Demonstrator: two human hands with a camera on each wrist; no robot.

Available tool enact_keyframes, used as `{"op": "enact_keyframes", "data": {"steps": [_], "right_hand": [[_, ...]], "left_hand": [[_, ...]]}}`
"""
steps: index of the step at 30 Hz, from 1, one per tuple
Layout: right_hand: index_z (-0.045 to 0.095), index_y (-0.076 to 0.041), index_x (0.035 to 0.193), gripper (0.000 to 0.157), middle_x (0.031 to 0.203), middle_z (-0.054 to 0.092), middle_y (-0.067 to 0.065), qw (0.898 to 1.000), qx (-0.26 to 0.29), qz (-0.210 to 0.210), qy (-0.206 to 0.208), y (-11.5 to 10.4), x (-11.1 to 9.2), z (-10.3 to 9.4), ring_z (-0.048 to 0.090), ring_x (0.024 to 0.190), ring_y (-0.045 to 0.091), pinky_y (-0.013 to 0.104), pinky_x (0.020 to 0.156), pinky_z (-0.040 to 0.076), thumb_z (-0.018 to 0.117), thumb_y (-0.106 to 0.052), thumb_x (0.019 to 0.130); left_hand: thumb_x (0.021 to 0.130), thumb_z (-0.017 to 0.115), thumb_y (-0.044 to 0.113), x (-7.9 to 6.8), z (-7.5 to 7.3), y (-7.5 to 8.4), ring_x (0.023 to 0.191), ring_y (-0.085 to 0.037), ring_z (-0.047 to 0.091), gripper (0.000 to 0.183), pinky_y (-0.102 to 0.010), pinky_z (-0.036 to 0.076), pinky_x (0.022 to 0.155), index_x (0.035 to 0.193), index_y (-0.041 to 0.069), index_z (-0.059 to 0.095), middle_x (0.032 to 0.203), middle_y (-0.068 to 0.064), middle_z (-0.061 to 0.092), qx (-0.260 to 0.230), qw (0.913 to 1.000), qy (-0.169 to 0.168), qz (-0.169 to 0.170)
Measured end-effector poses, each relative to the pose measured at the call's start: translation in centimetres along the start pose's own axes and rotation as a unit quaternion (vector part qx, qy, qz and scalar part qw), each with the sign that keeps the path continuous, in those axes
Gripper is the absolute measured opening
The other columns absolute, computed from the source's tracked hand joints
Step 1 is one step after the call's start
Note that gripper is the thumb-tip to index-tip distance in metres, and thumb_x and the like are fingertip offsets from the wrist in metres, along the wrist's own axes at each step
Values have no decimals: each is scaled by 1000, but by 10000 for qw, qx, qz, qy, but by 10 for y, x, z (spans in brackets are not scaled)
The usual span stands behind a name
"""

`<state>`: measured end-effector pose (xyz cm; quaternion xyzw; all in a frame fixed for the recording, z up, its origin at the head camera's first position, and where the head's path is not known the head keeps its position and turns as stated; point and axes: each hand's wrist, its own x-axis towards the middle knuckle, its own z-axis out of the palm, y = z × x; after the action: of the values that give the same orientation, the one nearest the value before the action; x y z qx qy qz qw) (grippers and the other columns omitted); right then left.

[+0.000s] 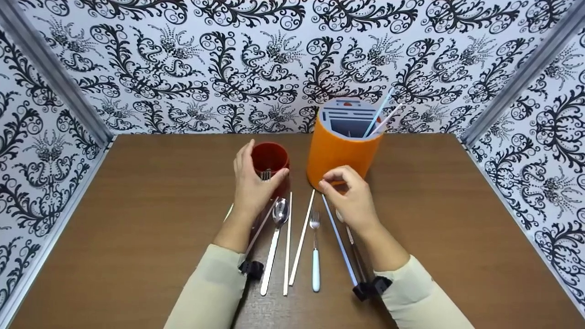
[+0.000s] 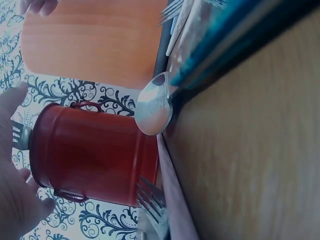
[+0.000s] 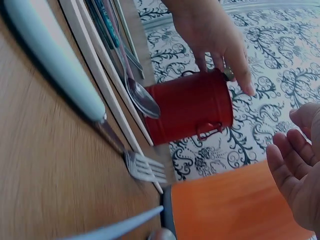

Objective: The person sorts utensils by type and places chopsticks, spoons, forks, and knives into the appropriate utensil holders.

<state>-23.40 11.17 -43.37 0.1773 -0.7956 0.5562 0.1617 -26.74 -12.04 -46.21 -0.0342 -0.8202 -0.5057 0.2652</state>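
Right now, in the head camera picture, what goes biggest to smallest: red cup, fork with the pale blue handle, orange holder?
1. Orange holder, clearly biggest
2. Red cup, partly hidden by the left hand
3. Fork with the pale blue handle: long, but thinnest

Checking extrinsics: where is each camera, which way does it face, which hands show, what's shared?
Head: on the head, forward and down at the table; both sleeves, left hand, right hand show.
Left wrist: on that wrist, image sideways, past a spoon to the red two-handled pot; left hand, part of right hand.
Right wrist: on that wrist, also sideways, past a blue-handled fork to the pot and orange utensil holder; both hands.
Shared: both wrist views catch pot and holder.
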Motion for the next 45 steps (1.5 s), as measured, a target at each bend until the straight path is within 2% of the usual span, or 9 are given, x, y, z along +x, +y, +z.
{"op": "enact_keyframes", "data": {"steps": [7, 14, 18, 22, 30, 33, 37, 41, 45], "right_hand": [[70, 5, 101, 16, 99, 69, 12, 9996, 119, 74, 242, 8, -8, -23, 67, 88, 10, 19, 74, 56, 78, -3, 90], [71, 4, 101, 14, 98, 68, 11, 9982, 164, 272, 508, 16, -14, -45, 66, 85, 9, 17, 76, 56, 77, -1, 90], [69, 6, 102, 15, 97, 69, 7, 9967, 238, 431, 645, 18, -17, -55, 68, 86, 8, 18, 77, 57, 77, -1, 91], [69, 7, 103, 16, 96, 69, 4, 9953, 218, 589, 734, 21, -19, -65, 69, 87, 10, 18, 78, 57, 76, -1, 91], [67, 5, 107, 17, 101, 69, 7, 9932, 66, 928, 700, 27, -24, -84, 69, 90, 10, 20, 80, 58, 74, -1, 93], [66, 5, 109, 19, 106, 68, 13, 9932, -23, 1003, 587, 30, -24, -90, 70, 91, 11, 19, 80, 58, 74, -2, 93], [65, 5, 113, 23, 110, 67, 19, 9929, -138, 1118, 389, 35, -23, -99, 70, 93, 11, 19, 81, 59, 74, -4, 94], [62, 6, 117, 28, 112, 65, 17, 9910, -199, 1312, 185, 37, -21, -109, 70, 93, 6, 20, 82, 60, 74, -6, 95], [60, 5, 123, 33, 118, 64, 22, 9880, -351, 1503, -58, 41, -19, -121, 70, 92, 3, 20, 80, 61, 73, -8, 96]], "left_hand": [[78, 91, 31, -2, -1, 15, 139, -34, 42, 94, -50, 41, 118, 153, 4, 43, 153, -19, 47, -137, 9979, 270, 567], [78, 91, 32, -3, 1, 32, 139, -31, 42, 92, -48, 43, 117, 153, 6, 44, 153, -16, 48, -37, 9971, 258, 719], [79, 91, 33, -2, 4, 43, 139, -31, 42, 92, -47, 45, 115, 153, 4, 45, 154, -17, 48, -21, 9949, 251, 975], [80, 90, 37, 0, 8, 57, 141, -30, 42, 91, -46, 41, 119, 152, 3, 45, 154, -16, 49, 101, 9915, 255, 1275], [81, 89, 37, 1, 24, 83, 143, -32, 43, 90, -43, 33, 125, 150, 0, 45, 154, -16, 49, 66, 9819, 199, 1883], [82, 88, 38, -1, 33, 89, 144, -32, 43, 90, -41, 33, 126, 149, -2, 45, 154, -17, 49, 65, 9802, 64, 1979], [83, 87, 40, -2, 49, 92, 142, -32, 45, 90, -40, 35, 125, 149, -3, 44, 154, -18, 49, 51, 9810, -162, 1931], [83, 87, 42, -2, 64, 89, 140, -31, 45, 90, -40, 38, 123, 151, 0, 44, 154, -16, 49, -29, 9862, -346, 1619], [83, 87, 44, -2, 75, 83, 140, -28, 45, 92, -40, 39, 122, 153, 5, 43, 156, -12, 47, -110, 9920, -438, 1181]]}}
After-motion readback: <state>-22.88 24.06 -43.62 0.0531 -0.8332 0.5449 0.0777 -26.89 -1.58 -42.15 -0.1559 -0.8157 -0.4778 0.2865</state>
